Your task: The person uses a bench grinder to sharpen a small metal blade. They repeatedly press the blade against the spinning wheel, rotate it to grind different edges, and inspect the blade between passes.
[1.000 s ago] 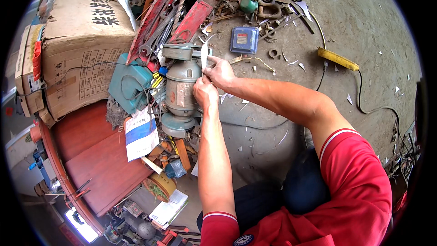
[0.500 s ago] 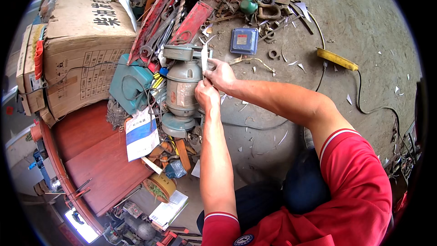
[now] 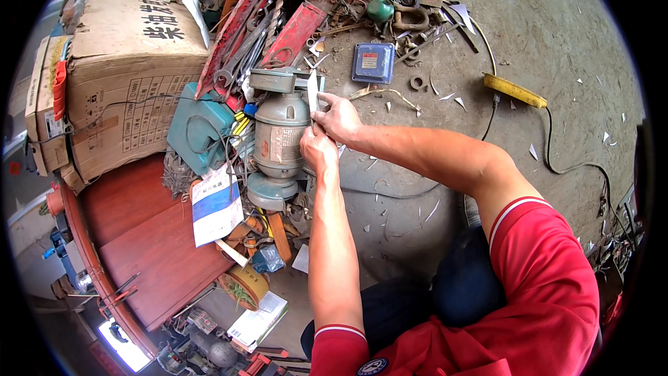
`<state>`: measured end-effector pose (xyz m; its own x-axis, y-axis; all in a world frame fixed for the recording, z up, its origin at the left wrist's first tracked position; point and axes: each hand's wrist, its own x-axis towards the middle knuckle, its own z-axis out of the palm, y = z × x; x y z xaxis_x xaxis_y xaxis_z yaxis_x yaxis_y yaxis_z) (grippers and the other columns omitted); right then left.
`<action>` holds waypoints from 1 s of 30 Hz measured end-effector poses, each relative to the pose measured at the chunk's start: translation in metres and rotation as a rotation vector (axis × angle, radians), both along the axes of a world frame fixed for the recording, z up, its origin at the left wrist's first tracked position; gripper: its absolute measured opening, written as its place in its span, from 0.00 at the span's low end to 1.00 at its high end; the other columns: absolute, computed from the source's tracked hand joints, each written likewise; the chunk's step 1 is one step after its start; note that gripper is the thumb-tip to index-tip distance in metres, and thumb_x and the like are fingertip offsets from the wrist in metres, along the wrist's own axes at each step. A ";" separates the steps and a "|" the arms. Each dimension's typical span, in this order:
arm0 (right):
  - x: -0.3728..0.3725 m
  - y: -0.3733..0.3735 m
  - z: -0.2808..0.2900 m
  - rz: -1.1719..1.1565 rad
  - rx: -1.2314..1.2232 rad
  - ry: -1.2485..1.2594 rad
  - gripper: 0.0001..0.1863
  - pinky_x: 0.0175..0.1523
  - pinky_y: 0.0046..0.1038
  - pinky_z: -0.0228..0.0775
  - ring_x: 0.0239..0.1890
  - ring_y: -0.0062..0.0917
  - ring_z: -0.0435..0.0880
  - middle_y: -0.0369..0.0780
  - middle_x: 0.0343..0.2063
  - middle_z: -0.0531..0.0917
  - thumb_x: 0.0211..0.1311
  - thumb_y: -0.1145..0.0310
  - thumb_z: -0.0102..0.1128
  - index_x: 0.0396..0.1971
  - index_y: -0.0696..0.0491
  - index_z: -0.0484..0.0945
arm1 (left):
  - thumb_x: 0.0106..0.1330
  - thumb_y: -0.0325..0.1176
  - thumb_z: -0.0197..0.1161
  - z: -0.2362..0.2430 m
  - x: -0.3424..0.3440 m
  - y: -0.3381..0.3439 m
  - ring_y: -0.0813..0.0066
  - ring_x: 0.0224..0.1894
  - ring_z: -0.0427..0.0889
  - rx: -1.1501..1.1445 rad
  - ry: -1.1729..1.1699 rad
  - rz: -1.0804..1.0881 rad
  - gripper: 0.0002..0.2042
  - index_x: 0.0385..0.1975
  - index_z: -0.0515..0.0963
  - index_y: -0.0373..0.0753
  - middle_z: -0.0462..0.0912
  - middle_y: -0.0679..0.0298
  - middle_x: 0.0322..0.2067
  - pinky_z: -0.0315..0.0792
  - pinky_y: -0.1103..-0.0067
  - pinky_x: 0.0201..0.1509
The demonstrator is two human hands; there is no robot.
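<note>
Both hands are closed on a narrow white strip (image 3: 312,89), thin like paper or card, which points away from me. My right hand (image 3: 339,118) pinches it from the right side. Just below, my left hand (image 3: 319,147) grips its near end, the knuckles close to the right fingers. Left of the hands stands a grey-green machine (image 3: 280,122) that looks like a bench grinder, with a round body, a worn label and a disc-shaped housing at each end. The strip's upper part overlaps the machine's far housing; whether they touch, I cannot tell.
A blue square box (image 3: 374,63) lies beyond my hands. A yellow power strip (image 3: 515,90) with a cable is on the right. Red metal channels (image 3: 296,33), a teal case (image 3: 200,129), a large carton (image 3: 139,69) and a red-brown wooden board (image 3: 153,237) crowd the left. White scraps litter the floor.
Both hands have shifted very slightly toward me and to the right, still closed on the white strip. The machine and surrounding things have not moved.
</note>
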<state>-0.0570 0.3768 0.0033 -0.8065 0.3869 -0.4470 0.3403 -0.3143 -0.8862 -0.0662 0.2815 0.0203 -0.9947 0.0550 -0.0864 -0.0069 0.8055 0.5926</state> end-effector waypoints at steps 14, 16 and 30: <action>0.004 0.001 0.006 0.044 0.029 -0.004 0.32 0.57 0.36 0.77 0.48 0.40 0.88 0.53 0.44 0.87 0.57 0.65 0.69 0.63 0.56 0.76 | 0.73 0.46 0.50 0.002 0.007 -0.001 0.33 0.39 0.81 -0.010 -0.004 0.024 0.23 0.33 0.81 0.27 0.83 0.36 0.33 0.71 0.51 0.45; 0.005 0.001 0.005 0.055 0.040 -0.009 0.32 0.57 0.36 0.77 0.48 0.40 0.88 0.53 0.45 0.87 0.57 0.65 0.69 0.63 0.56 0.76 | 0.73 0.45 0.50 0.002 0.008 -0.001 0.33 0.39 0.81 -0.015 -0.004 0.026 0.23 0.33 0.81 0.27 0.83 0.36 0.33 0.71 0.51 0.45; 0.020 -0.006 0.013 0.074 0.025 0.004 0.31 0.55 0.36 0.78 0.46 0.39 0.89 0.53 0.41 0.88 0.59 0.66 0.67 0.64 0.57 0.74 | 0.74 0.44 0.50 -0.001 0.022 -0.011 0.38 0.38 0.82 0.096 -0.019 0.052 0.22 0.36 0.82 0.27 0.84 0.40 0.34 0.71 0.53 0.45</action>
